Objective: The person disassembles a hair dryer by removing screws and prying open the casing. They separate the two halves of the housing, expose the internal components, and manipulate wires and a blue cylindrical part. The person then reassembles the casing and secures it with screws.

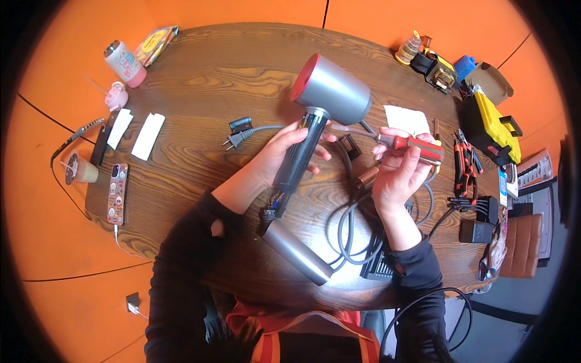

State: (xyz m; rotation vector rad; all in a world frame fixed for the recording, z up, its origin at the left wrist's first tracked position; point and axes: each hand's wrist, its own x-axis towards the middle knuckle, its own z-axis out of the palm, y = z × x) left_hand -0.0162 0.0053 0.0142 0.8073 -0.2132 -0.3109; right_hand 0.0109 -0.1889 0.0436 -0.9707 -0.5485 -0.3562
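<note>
My left hand grips the dark inner handle of a grey hair dryer with a pink end, held raised at the middle. My right hand holds a red-handled screwdriver, its shaft reaching left to the handle just below the barrel; whether the tip touches it is unclear. A metallic tube hangs from the handle's lower end, where coloured wires show. A grey cable loops under my hands. A plug lies behind my left hand. Part of a black object lies below the cable.
At right are a yellow toolbox, pliers, black adapters and small bottles. White paper lies behind my right hand. At left are a phone, tissue packs, a drink cup and a tumbler on the wooden table.
</note>
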